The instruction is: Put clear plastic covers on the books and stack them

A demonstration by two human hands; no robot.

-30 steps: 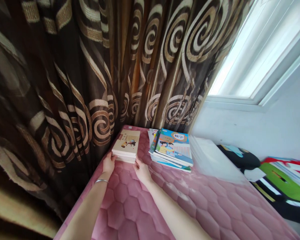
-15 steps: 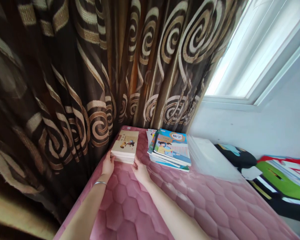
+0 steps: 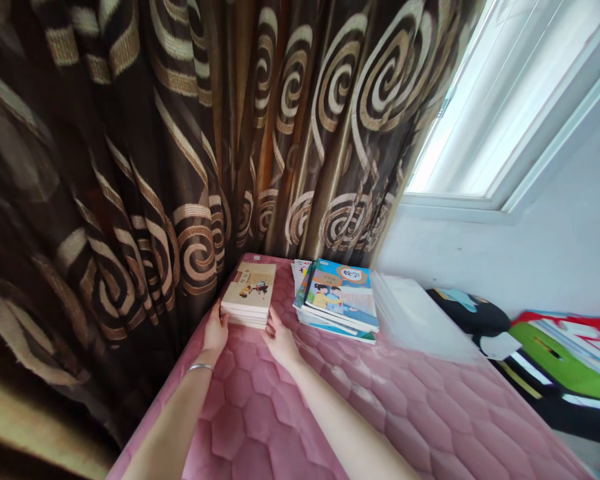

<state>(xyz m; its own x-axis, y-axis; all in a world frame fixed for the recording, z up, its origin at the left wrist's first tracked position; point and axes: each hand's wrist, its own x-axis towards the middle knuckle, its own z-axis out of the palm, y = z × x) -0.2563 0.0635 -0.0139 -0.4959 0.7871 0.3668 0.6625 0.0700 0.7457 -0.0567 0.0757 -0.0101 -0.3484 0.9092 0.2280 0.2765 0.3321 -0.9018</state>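
A neat stack of cream-coloured books (image 3: 250, 288) lies on the pink quilted mattress (image 3: 260, 407), close to its far left corner. The top cover carries a small drawing of figures. My left hand (image 3: 216, 328), with a silver bangle on the wrist, is at the stack's near left corner, its fingers against the edges. At the near right corner, the fingers of my right hand (image 3: 281, 337) press on the side of the same stack. The fingertips are partly hidden by the books. Just right of it sits a second pile of textbooks (image 3: 343, 293), a blue one on top, untouched.
Dark curtains (image 3: 195, 167) with swirl patterns hang behind and left of the mattress. A translucent plastic sheet (image 3: 415, 313) covers its far right part. Beyond the right edge are a black bag (image 3: 467, 313) and a green item (image 3: 555, 350) with papers. A window (image 3: 485, 120) is upper right.
The view has shifted slightly, so everything sits a little further left. Both hands stay at the cream stack, which has hardly moved on the mattress.
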